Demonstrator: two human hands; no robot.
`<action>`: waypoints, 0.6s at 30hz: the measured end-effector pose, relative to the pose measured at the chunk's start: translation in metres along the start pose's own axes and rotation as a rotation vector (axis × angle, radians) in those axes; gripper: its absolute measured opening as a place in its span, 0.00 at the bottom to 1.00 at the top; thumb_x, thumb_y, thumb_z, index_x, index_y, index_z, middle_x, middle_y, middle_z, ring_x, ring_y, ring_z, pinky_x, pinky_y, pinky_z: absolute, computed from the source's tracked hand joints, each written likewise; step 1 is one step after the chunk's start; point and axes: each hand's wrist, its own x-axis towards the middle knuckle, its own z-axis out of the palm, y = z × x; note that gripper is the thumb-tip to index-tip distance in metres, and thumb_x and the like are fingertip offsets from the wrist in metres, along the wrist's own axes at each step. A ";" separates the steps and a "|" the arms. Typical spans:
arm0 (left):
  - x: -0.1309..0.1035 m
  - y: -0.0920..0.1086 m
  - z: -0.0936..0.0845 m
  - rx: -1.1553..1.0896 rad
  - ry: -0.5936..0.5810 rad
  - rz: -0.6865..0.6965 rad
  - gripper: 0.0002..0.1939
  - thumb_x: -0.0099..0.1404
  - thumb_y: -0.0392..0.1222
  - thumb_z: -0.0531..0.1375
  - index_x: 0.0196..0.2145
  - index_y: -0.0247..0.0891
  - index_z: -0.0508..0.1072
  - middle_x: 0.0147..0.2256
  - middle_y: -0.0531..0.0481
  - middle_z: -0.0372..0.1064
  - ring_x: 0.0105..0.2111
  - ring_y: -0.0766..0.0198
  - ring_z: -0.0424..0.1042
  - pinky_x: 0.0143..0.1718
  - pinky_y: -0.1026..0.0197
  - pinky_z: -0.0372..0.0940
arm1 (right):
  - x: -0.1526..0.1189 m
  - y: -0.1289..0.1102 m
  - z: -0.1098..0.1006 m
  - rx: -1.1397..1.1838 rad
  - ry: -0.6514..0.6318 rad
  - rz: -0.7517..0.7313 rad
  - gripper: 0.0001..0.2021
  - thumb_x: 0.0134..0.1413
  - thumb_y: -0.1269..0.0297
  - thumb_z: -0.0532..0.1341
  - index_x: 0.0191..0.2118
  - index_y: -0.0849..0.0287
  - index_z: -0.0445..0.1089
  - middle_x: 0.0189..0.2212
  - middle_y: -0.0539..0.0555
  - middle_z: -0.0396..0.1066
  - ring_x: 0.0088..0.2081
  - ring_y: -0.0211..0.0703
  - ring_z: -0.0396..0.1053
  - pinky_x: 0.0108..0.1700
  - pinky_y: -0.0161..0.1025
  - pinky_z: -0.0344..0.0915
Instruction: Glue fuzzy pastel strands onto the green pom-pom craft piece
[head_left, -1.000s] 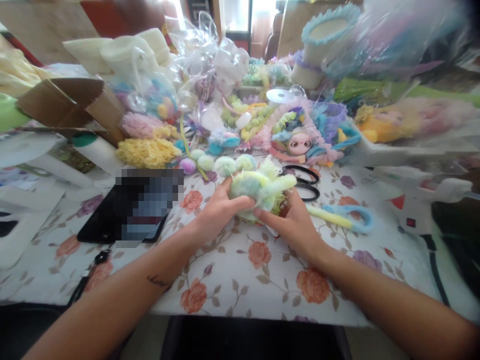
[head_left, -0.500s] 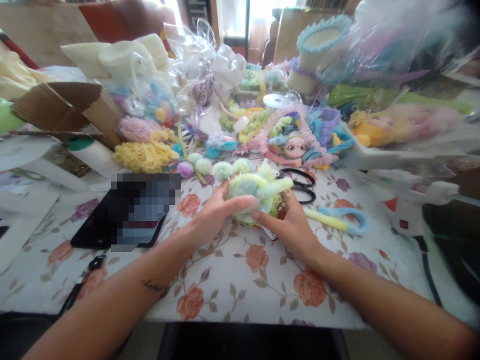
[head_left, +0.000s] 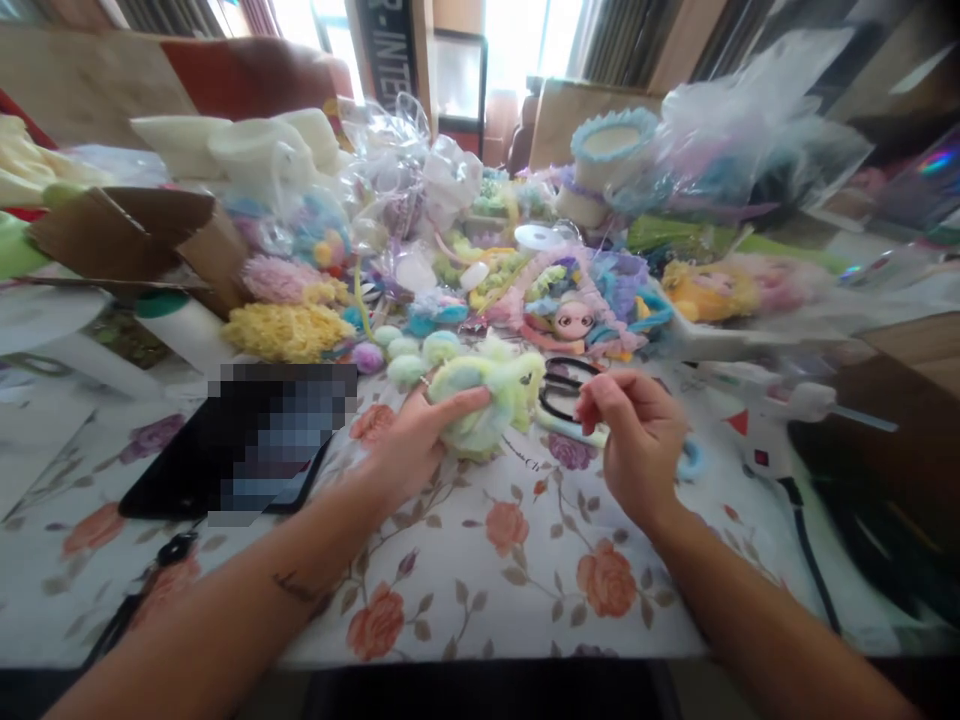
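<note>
My left hand (head_left: 420, 430) is closed around a fluffy pale green and yellow plush piece (head_left: 484, 428), its thumb lying across the top. A small white printed tag (head_left: 523, 452) shows under the piece. To the right and apart from it, my right hand (head_left: 639, 440) is raised with fingers curled and thumb pressed in; whatever sits between the fingertips is too small to make out. Black scissor handles (head_left: 556, 380) lie between the two hands. Partly hidden behind my right hand is a fuzzy yellow and blue strip (head_left: 691, 460).
A black tablet (head_left: 180, 455) lies on the left of the flowered tablecloth (head_left: 450, 560). At right stands a white glue gun (head_left: 776, 425) with its cord. Pom-poms (head_left: 407, 369), yellow fluffy trim (head_left: 289, 330), a doll face (head_left: 574, 320) and a cardboard box (head_left: 127, 240) crowd the back.
My right hand has let go of the plush piece and moved right, its fingers now curled. My left hand keeps hold of the piece. The camera view has tilted up a little.
</note>
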 end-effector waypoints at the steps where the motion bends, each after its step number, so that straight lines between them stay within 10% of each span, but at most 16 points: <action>1: 0.000 -0.001 -0.001 0.051 0.003 0.022 0.25 0.51 0.47 0.80 0.45 0.40 0.80 0.41 0.49 0.83 0.39 0.56 0.82 0.35 0.61 0.76 | 0.002 -0.002 -0.001 -0.070 -0.030 -0.128 0.06 0.63 0.62 0.66 0.33 0.53 0.76 0.27 0.49 0.75 0.28 0.41 0.72 0.30 0.38 0.70; 7: -0.002 -0.002 -0.001 0.362 0.088 0.164 0.33 0.48 0.44 0.81 0.51 0.45 0.79 0.42 0.51 0.83 0.45 0.51 0.82 0.40 0.60 0.75 | 0.006 0.006 0.000 -0.589 -0.286 -0.657 0.12 0.59 0.71 0.63 0.48 0.58 0.77 0.48 0.65 0.78 0.52 0.60 0.74 0.52 0.57 0.73; 18: -0.002 0.001 -0.003 0.419 0.220 0.036 0.35 0.43 0.44 0.83 0.49 0.46 0.81 0.42 0.47 0.82 0.46 0.46 0.80 0.36 0.58 0.74 | 0.023 0.015 -0.014 -0.539 -0.027 -0.313 0.04 0.61 0.66 0.60 0.37 0.53 0.73 0.33 0.53 0.78 0.35 0.50 0.75 0.37 0.45 0.69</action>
